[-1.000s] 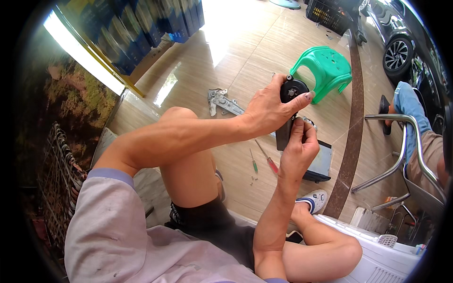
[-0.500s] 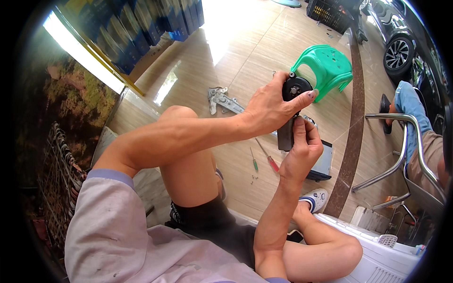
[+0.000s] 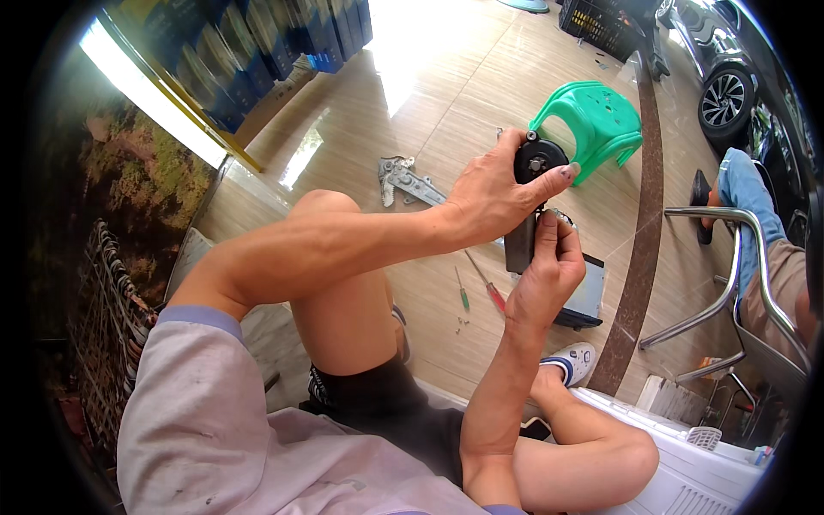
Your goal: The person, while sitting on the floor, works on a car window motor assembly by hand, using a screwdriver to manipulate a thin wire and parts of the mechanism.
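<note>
My left hand (image 3: 489, 189) is closed around a black electric motor (image 3: 520, 247) with a round gear housing, its thumb lying across the housing's face. The motor's cylindrical body hangs down toward me. Right below the housing, my right hand (image 3: 547, 270) pinches thumb and fingers together against the side of the motor; whatever is between the fingertips is too small or hidden to make out. On the floor beyond my left wrist lies a silver metal bracket mechanism (image 3: 409, 182), partly covered by the hand.
Green-handled (image 3: 464, 299) and red-handled (image 3: 496, 298) screwdrivers lie on the tiles near several small screws (image 3: 461, 324). A dark-edged flat tray (image 3: 585, 296) is by my right wrist. A green stool (image 3: 601, 112) stands ahead, a metal-framed chair (image 3: 747, 232) with a seated person at right, a car (image 3: 730, 77) behind.
My right hand has shifted very slightly up along the motor, fingers still pinched. My left hand and the motor hold nearly the same place.
</note>
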{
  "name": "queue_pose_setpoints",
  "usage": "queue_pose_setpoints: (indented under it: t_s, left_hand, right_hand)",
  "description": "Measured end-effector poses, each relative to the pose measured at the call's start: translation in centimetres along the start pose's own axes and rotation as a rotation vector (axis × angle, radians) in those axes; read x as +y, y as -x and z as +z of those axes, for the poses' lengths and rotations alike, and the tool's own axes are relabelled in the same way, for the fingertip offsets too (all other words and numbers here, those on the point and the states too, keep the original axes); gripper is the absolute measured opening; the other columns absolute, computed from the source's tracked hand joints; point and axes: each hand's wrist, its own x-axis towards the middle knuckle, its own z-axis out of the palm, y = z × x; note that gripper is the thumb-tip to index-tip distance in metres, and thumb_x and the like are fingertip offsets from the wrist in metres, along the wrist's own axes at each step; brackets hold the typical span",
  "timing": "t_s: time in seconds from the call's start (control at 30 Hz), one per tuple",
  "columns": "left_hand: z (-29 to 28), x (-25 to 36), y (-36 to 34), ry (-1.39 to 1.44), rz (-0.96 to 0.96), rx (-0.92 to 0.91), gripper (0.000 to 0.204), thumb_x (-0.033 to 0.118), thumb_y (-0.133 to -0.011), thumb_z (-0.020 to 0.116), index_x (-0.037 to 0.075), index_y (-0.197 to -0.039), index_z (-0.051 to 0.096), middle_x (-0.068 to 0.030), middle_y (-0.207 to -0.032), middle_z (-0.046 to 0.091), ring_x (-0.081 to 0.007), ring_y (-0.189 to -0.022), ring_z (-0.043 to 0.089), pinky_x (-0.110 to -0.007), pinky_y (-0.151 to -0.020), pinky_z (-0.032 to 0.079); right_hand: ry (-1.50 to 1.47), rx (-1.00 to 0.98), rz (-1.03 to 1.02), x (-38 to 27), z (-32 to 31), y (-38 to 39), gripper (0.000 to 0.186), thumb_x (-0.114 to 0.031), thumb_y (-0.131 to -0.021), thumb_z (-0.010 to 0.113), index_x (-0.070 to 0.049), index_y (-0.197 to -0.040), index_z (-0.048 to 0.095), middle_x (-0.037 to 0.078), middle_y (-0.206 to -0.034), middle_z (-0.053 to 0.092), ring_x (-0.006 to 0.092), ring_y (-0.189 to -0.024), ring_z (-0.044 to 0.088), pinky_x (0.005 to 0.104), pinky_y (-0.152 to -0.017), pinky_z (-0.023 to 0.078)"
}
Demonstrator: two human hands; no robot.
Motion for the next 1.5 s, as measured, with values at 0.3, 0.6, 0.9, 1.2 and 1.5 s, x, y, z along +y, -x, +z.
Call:
queue_pose_setpoints:
  t_s: [0.3,0.6,0.9,1.2,1.5]
  left_hand:
    - [0.3,0.1,0.0,-0.032,0.021,0.028,0.067,0.051,-0.09,0.072,-0.008,-0.116,0.054,-0.014,-0.093,0.068,-0.0178,-0.085,0.065,-0.032,-0.072,0.054]
    - [0.3,0.2,-0.1,-0.01,0.021,0.015,0.064,0.05,-0.091,0.071,-0.007,-0.115,0.055,-0.013,-0.09,0.069,-0.0169,-0.083,0.065,-0.032,-0.072,0.054]
    - [0.2,-0.4,-0.1,-0.035,-0.024,0.014,0.082,0.062,-0.082,0.073,-0.007,-0.122,0.052,-0.0216,-0.097,0.07,-0.0311,-0.09,0.071,-0.04,-0.08,0.056]
    - [0.0,-0.4,-0.7,-0.089,0.01,0.002,0.091,0.052,-0.071,0.084,-0.01,-0.127,0.05,-0.0232,-0.103,0.07,-0.0324,-0.097,0.071,-0.037,-0.087,0.055]
    - [-0.3,-0.4,-0.9,-0.051,-0.1,-0.029,0.089,0.041,-0.067,0.083,-0.013,-0.128,0.048,-0.0234,-0.106,0.068,-0.0299,-0.098,0.069,-0.036,-0.086,0.055]
  right_hand:
    - [-0.038,-0.002,0.026,0.3,-0.1,-0.2,0.026,-0.022,-0.098,0.066,0.004,-0.095,0.066,0.001,-0.082,0.064,0.0068,-0.074,0.054,0.0226,-0.068,0.043]
    - [-0.185,-0.018,0.06,0.7,-0.1,-0.2,0.019,-0.017,-0.095,0.069,0.002,-0.095,0.067,0.001,-0.085,0.066,0.0065,-0.075,0.055,0.0206,-0.07,0.043]
    - [-0.061,-0.008,0.053,0.6,-0.3,0.0,0.021,-0.017,-0.096,0.067,0.004,-0.096,0.067,0.003,-0.085,0.066,0.0071,-0.076,0.056,0.0215,-0.07,0.044]
    - [-0.151,-0.064,0.091,1.0,-0.2,-0.7,0.026,-0.021,-0.1,0.064,0.005,-0.098,0.068,0.003,-0.088,0.067,0.0068,-0.078,0.056,0.0215,-0.074,0.044]
    - [-0.276,-0.072,0.131,1.6,-0.5,-0.9,0.031,-0.029,-0.101,0.062,0.001,-0.099,0.068,0.002,-0.087,0.066,0.0074,-0.073,0.056,0.0221,-0.065,0.045]
